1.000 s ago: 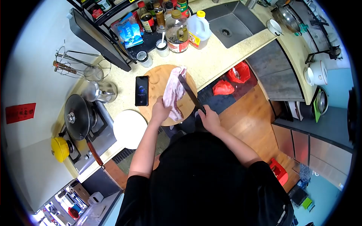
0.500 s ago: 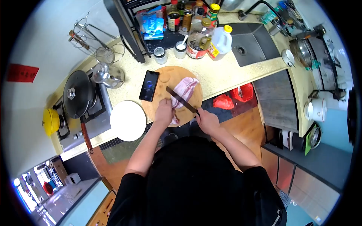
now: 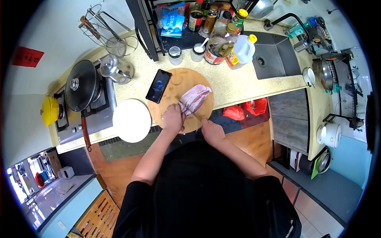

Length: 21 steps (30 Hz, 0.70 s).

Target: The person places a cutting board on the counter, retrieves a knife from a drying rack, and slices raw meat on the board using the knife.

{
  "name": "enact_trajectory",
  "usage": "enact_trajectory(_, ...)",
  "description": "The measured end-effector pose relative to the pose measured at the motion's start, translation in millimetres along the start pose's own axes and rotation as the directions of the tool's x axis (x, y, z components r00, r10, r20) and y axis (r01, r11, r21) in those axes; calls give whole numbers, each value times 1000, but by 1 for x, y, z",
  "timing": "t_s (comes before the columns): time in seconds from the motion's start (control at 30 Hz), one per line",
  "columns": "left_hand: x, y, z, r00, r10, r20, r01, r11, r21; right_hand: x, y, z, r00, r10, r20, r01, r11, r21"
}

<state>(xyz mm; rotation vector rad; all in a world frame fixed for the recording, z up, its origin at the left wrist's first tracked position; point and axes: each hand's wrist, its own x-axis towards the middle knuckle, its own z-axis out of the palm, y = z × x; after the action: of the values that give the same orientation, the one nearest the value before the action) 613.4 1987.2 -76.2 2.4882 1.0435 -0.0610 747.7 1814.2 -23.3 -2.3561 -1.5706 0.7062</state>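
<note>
A slab of raw pork (image 3: 197,97) with pale fat and pink lean lies on the round wooden cutting board (image 3: 158,109). My left hand (image 3: 173,119) is closed over the near left end of the pork, its fingers curled against the meat and partly hiding it. In my right hand (image 3: 213,132) the handle of a kitchen knife (image 3: 192,112) is gripped. Its blade stands edge-down across the pork, just beside my left fingers, so only a thin line of it shows. A black phone (image 3: 158,86) rests on the board's left edge.
Left of the board is a white plate (image 3: 131,121). A lidded wok (image 3: 82,85) sits on the stove, its handle pointing toward me. Behind stand two small jars (image 3: 175,55), a large jar (image 3: 221,43) and a white jug (image 3: 242,51). The sink (image 3: 274,55) is at right.
The knife has turned from showing its broad side to standing edge-down at the pork. My right hand has moved slightly left and down. The whole view has shifted a little.
</note>
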Motion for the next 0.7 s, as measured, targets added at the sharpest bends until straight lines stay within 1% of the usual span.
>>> enact_trajectory(0.03, 1, 1, -1, 1000, -2, 27, 2, 1000, 3, 1, 7, 0, 1000, -9, -18, 10, 999, 32)
enact_trajectory(0.07, 0, 2, -2, 1000, 1, 6, -1, 1000, -15, 2, 13, -1, 999, -18, -36, 21, 998, 66)
enact_trajectory(0.13, 0, 15, -29, 999, 9, -38, -11, 999, -48, -3, 14, -13, 991, 18, -130, -4, 994, 112)
enact_trajectory(0.17, 6, 16, -29, 997, 61, -44, -63, 997, -43, -7, 15, -18, 984, 40, -174, -17, 991, 135)
enact_trajectory(0.23, 22, 24, -37, 985, 164, -57, -166, 985, -39, -12, 22, -24, 966, 156, -205, -115, 973, 198)
enact_trajectory(0.27, 25, 32, -40, 986, 166, -28, -167, 985, -37, -14, 26, -27, 952, 212, -220, -161, 960, 229)
enact_trajectory(0.37, 38, 47, -21, 997, 76, -12, -76, 997, 18, -20, 46, -20, 933, 292, -211, -211, 918, 336)
enact_trajectory(0.47, 46, 51, 1, 999, 26, -22, -26, 999, 41, -26, 49, -22, 926, 301, -228, -180, 883, 433)
enact_trajectory(0.57, 53, 62, 4, 993, -115, -6, 114, 985, -129, -29, 50, -27, 933, 272, -234, -156, 895, 418)
enact_trajectory(0.67, 48, 58, 8, 989, 59, -136, -81, 984, -160, -20, 36, -47, 946, 219, -239, -127, 930, 346)
enact_trajectory(0.7, 41, 57, -2, 994, 32, -108, -47, 988, -146, -15, 36, -50, 958, 164, -235, -93, 953, 289)
